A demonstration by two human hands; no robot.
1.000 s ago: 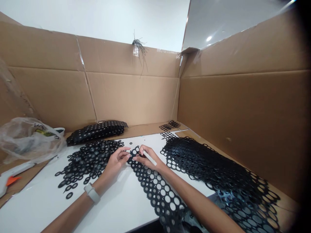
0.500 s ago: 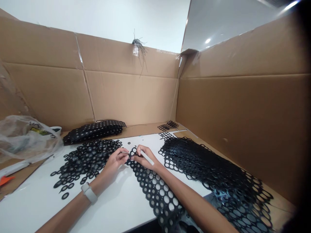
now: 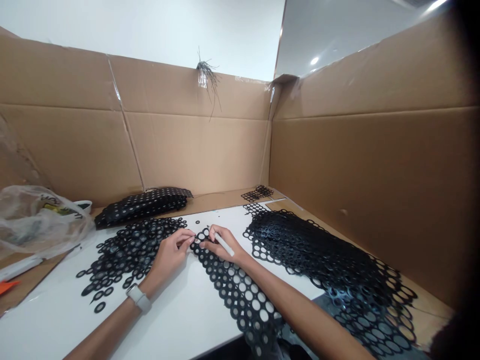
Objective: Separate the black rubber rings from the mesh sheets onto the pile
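A long black mesh of rings (image 3: 234,285) runs from between my hands down over the front edge of the white board (image 3: 180,310). My left hand (image 3: 174,246) pinches the left side of its far end. In my right hand (image 3: 224,243) is a slim white pen-like tool (image 3: 224,244), and the fingers of that hand also touch the mesh end. A loose heap of small black rings (image 3: 138,245) lies left of my left hand. To the right of my right arm is a big pile of black ring netting (image 3: 318,250).
Cardboard walls (image 3: 198,150) stand behind and at the right. A folded black dotted sheet (image 3: 146,202) lies at the back left, near a clear plastic bag (image 3: 41,220) and a white bowl (image 3: 83,206). A small net piece (image 3: 257,193) is at the back. An orange object (image 3: 7,286) is far left.
The view has shifted slightly. My left fingers have come closer together at the mesh end, where the rings now lie flatter. My right hand still holds the white tool.
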